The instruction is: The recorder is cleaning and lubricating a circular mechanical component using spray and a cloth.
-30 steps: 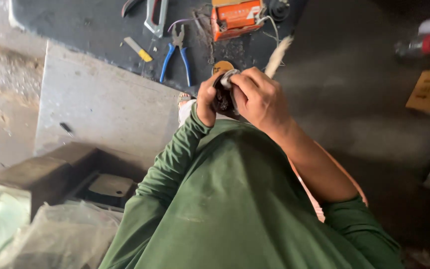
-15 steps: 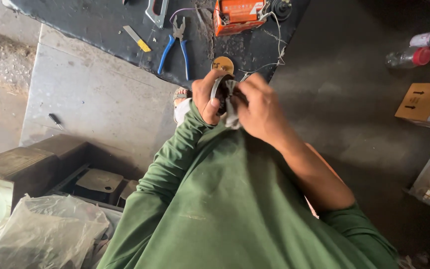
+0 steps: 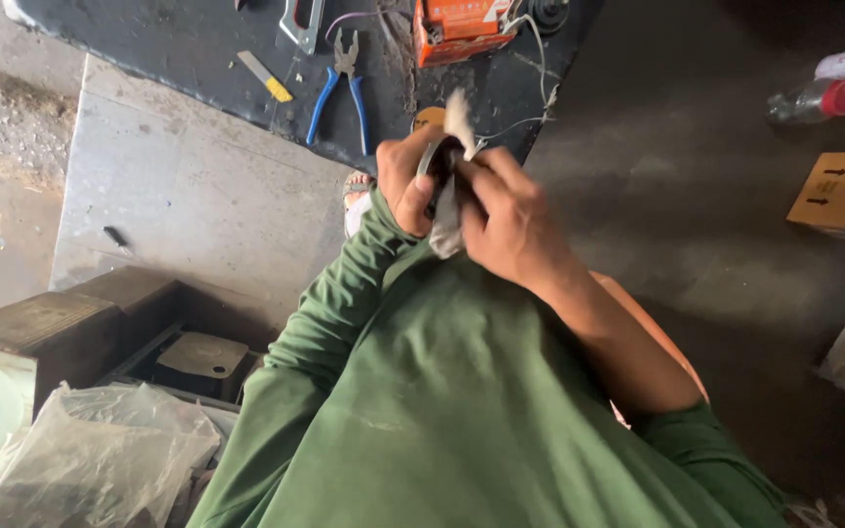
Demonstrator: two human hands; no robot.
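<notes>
Item: small dark part [image 3: 434, 166], held chest-high above the table [image 3: 149, 39]. Left hand [image 3: 405, 176] fingers curled around it; right hand [image 3: 506, 220] fingers pinched a white rag [image 3: 447, 220] against it (wiping apparently underway). Blue-handled pliers [image 3: 339, 93] lay nearby.

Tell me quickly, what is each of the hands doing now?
Left hand: closed on a small dark part.
Right hand: closed on a whitish cloth.
</notes>
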